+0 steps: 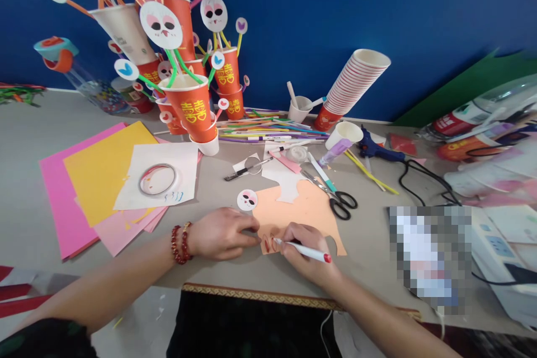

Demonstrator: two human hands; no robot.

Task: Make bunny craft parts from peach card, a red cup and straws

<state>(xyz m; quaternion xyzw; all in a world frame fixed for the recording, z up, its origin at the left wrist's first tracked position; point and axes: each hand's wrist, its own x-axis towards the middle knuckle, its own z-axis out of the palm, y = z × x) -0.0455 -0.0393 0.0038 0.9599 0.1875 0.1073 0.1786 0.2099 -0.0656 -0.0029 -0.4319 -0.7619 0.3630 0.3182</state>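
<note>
Right fingers [294,231]: closed around a white red-ended marker [309,253], its tip down on the peach paper [300,210].
Left fingers [248,225]: bent, narrowly spaced, their tips at the near left edge of that paper; whether they pinch it I cannot tell.
Drawn ovals [265,243]: two reddish-brown shapes in the paper's near left corner, between the two sets of fingers, the right one under the marker tip.
Rabbit-face disc [247,199]: just beyond the left fingertips, at the paper's left edge.
Bead bracelets [180,244]: behind the left fingers, around the wrist.
White cut scrap [289,187]: beyond the right fingers, overlapping the peach paper's far edge.
Scissors [340,205]: beyond and right of the right fingers, handles on the peach paper's right side.
Black pen [248,169]: farther out, past the disc.
Tape ring [157,180]: left of and beyond the left fingers, lying on a white sheet [128,197] over yellow and pink ones.
Pipe cleaners [268,130]: well beyond both sets of fingers, spread along the back of the counter [210,193].
Rabbit cups [195,106]: far left beyond the left fingers, stacked in towers.
Paper-cup stack [352,86]: far beyond the right fingers, leaning right.
Glue gun [380,145]: nearer than that stack, farther right.
</note>
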